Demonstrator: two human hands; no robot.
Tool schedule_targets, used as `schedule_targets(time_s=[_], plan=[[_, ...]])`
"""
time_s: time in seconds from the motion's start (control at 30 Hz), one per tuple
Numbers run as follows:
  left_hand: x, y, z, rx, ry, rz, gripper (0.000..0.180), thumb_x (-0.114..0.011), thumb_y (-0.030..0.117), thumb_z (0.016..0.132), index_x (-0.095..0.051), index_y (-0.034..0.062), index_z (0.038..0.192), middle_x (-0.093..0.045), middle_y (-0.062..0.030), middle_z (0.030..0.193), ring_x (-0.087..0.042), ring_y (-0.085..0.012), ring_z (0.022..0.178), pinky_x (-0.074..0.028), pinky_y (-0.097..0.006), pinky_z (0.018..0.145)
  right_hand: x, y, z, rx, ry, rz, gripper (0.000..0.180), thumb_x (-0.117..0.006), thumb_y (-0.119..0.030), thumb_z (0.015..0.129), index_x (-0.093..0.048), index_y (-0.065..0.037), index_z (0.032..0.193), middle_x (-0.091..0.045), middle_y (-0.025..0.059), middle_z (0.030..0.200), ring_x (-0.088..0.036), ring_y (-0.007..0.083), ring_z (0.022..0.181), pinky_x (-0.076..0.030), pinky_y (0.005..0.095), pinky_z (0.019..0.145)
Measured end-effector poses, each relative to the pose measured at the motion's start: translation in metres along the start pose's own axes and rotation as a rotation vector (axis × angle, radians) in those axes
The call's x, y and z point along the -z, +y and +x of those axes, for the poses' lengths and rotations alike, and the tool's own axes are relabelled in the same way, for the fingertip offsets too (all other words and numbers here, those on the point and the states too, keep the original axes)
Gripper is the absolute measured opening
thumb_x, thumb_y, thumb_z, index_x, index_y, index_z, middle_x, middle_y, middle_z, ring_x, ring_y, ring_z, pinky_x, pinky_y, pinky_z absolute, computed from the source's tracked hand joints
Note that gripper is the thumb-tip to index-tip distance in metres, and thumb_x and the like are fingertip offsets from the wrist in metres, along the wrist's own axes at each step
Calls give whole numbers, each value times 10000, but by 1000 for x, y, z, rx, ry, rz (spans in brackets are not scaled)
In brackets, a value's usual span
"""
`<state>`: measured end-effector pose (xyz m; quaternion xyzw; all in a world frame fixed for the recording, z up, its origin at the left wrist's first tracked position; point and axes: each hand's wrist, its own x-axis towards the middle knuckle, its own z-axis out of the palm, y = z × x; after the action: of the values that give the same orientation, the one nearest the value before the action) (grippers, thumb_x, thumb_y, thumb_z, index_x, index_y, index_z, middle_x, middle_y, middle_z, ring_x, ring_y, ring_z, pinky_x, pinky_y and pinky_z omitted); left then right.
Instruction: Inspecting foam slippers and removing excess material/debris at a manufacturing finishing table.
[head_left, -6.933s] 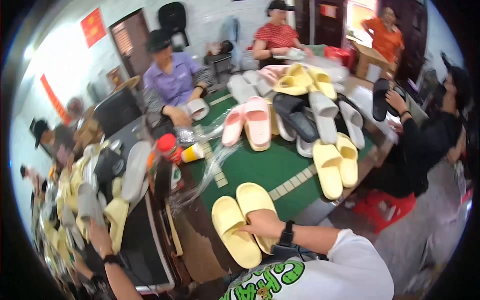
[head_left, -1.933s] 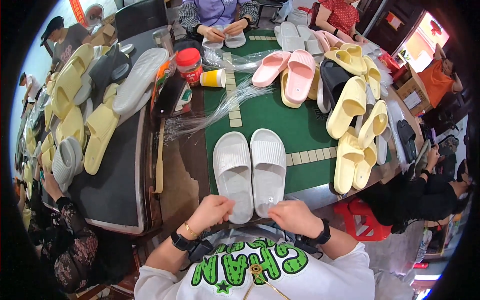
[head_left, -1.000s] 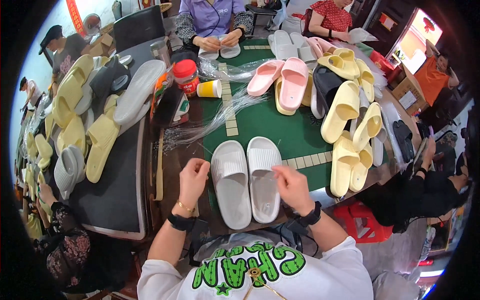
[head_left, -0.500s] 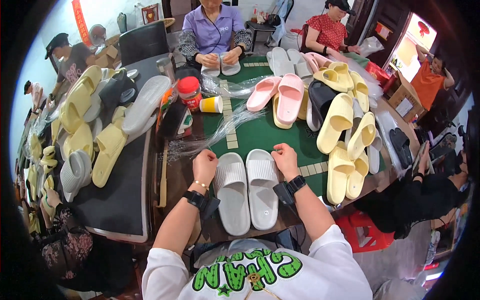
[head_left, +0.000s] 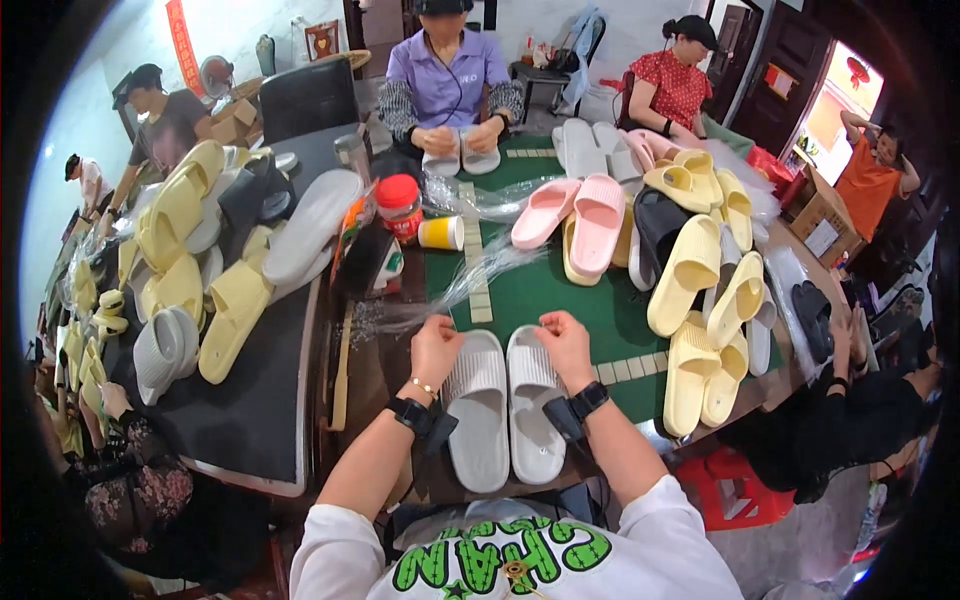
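Observation:
A pair of light grey slippers lies side by side in front of me, soles down, with ribbed straps: a left slipper [head_left: 478, 440] and a right slipper [head_left: 538, 440]. My left hand [head_left: 437, 347] is closed at the outer edge of the left strap, thumb and forefinger pinched together; a thin clear strand seems to show at its fingertips. Against the outer upper edge of the right slipper, my right hand [head_left: 566, 345] has its fingers curled in a pinch. Anything in that pinch is too small to make out. Both wrists carry black bands.
Pink slippers [head_left: 597, 230] and yellow slippers [head_left: 685, 275] are piled on the right. Clear plastic strands [head_left: 500, 262] cross the green mat [head_left: 560, 300] beside a yellow cup [head_left: 441, 233] and a red-lidded jar [head_left: 399, 208]. More slippers [head_left: 235, 318] cover the left table. A person opposite handles grey slippers [head_left: 480, 158].
The whole view has shifted, so the scene sits lower and further right. Both my hands have drawn closer to the slipper straps, the right hand now overlapping the right slipper's edge.

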<state>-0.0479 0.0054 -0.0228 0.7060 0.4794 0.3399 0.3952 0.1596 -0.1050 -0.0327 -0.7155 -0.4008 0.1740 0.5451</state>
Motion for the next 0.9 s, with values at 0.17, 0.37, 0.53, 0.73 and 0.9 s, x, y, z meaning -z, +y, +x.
schedule_targets(time_s=[0.17, 0.37, 0.53, 0.73, 0.9], plan=[[-17, -21, 11, -103, 80, 57, 242, -713, 140, 741, -640, 15, 935, -698, -151, 854, -683, -267, 792, -529, -366, 722, -1, -3, -13, 60, 34, -30, 193, -690, -130, 785, -657, -11, 934, -675, 116, 774, -650, 202, 702, -512, 319, 666], [-12, -31, 8, -86, -23, 147, 248, -709, 104, 736, -640, 31, 962, -695, -127, 786, -688, -273, 746, -539, -368, 695, -9, -11, -22, 47, -50, 43, 193, -659, -178, 809, -671, -21, 920, -690, 149, 846, -666, 292, 764, -515, 360, 701], [-22, -15, 12, -159, -52, 157, 163, -633, 45, 773, -647, 33, 935, -685, -151, 811, -680, -299, 754, -526, -377, 686, -1, -17, -19, -6, 9, 60, 175, -639, -161, 814, -675, -20, 911, -687, 154, 835, -670, 281, 756, -512, 352, 687], [-21, 24, -6, -185, -115, -80, 131, -643, 88, 845, -670, 33, 961, -690, -128, 812, -682, -213, 734, -522, -319, 670, -6, -7, -5, -25, -161, 246, 159, -603, -84, 867, -668, 27, 962, -697, 87, 808, -647, 136, 729, -505, 276, 675], [-26, 24, -24, -233, -175, -120, 116, -644, 97, 851, -678, 26, 936, -677, -135, 835, -667, -267, 742, -518, -335, 670, -11, -22, -11, -91, -286, 432, 149, -595, -52, 891, -670, 44, 977, -695, 50, 844, -629, 88, 754, -495, 228, 687]])
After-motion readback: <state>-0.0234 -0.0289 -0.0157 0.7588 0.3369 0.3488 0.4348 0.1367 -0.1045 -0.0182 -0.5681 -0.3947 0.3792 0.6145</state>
